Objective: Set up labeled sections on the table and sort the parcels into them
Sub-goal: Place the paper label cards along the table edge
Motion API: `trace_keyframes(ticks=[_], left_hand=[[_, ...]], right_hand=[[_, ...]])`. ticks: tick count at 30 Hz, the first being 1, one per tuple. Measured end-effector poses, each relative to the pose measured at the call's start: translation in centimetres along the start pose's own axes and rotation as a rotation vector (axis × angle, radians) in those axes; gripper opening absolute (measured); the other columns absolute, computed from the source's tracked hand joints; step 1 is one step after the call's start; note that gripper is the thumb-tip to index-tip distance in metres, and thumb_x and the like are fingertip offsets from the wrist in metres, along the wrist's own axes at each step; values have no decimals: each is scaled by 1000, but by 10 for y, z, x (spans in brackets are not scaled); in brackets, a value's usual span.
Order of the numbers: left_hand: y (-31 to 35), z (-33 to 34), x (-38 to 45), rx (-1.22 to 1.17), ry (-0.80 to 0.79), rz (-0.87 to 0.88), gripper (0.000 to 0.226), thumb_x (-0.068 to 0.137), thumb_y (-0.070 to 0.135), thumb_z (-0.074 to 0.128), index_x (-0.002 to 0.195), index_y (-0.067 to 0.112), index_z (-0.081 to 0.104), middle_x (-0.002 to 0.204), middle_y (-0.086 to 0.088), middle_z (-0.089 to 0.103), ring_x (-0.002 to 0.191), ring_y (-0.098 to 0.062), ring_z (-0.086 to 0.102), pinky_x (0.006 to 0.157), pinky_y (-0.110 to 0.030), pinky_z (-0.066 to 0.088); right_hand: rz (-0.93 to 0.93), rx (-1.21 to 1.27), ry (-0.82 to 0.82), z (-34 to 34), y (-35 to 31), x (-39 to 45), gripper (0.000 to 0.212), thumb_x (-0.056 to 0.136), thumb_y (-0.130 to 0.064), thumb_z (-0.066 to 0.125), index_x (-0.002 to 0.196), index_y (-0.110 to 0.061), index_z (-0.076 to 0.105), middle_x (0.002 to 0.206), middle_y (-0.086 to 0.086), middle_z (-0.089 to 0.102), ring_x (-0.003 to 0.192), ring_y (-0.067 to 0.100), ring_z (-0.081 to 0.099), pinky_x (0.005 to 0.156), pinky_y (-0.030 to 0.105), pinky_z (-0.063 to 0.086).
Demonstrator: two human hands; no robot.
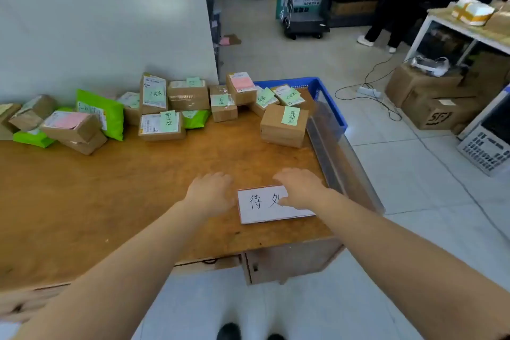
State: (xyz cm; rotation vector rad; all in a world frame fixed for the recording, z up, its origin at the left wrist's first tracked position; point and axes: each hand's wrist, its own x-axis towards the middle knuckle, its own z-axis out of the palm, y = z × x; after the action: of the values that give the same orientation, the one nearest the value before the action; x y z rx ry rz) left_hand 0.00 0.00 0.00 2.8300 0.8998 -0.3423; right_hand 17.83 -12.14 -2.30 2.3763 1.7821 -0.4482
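Observation:
A white label card (260, 205) with handwritten black characters lies flat near the front right corner of the wooden table (124, 190). My right hand (299, 188) rests on the card's right half, fingers relaxed and covering part of the writing. My left hand (211, 192) lies flat on the table just left of the card, holding nothing. Several cardboard parcels with green and pink sticky notes sit along the table's far edge, among them a box (283, 125) at the right and a green mailer bag (100, 113) at the left.
A blue plastic crate (327, 99) stands at the table's far right corner. A clear strip lies along the right edge. Cardboard boxes (430, 102), a power strip and cables lie on the floor to the right. A person stands by the shelves at the back.

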Motion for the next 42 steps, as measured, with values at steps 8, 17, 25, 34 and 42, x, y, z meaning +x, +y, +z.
trace_keyframes(ticks=[8, 17, 25, 34, 42], left_hand=[[-3, 28, 30, -145, -64, -94, 45, 90, 37, 48, 130, 20, 43, 130, -3, 49, 116, -27, 49, 89, -38, 45], [-7, 22, 46, -307, -25, -119, 56, 83, 41, 59, 131, 20, 41, 125, 0, 52, 109, -21, 53, 81, -34, 48], [15, 29, 60, -202, -91, -1, 51, 81, 39, 64, 124, 17, 48, 125, -1, 55, 109, -23, 54, 84, -37, 50], [18, 60, 65, -90, -93, 11, 36, 87, 27, 61, 121, 20, 53, 116, -6, 57, 108, -26, 52, 80, -38, 49], [-52, 54, 31, -41, -136, -152, 30, 87, 21, 59, 117, 22, 53, 103, -2, 62, 83, -19, 53, 63, -30, 44]], right_hand=[[15, -4, -141, 23, 19, 42, 48, 86, -43, 59, 126, -19, 49, 122, 1, 58, 109, 23, 55, 76, 34, 45], [-31, 83, -92, -4, 42, 50, 43, 81, -54, 60, 114, -27, 60, 104, -5, 65, 91, 17, 58, 67, 32, 47], [53, 266, -27, -49, 75, 33, 37, 76, -47, 68, 110, -33, 63, 105, -12, 67, 86, 8, 59, 73, 32, 53], [116, 341, 8, -47, 83, 27, 40, 75, -43, 71, 112, -28, 64, 107, -8, 68, 85, 9, 60, 78, 34, 56], [88, 361, -18, -39, 57, 29, 38, 76, -40, 72, 110, -26, 65, 104, -5, 69, 89, 14, 64, 78, 36, 56]])
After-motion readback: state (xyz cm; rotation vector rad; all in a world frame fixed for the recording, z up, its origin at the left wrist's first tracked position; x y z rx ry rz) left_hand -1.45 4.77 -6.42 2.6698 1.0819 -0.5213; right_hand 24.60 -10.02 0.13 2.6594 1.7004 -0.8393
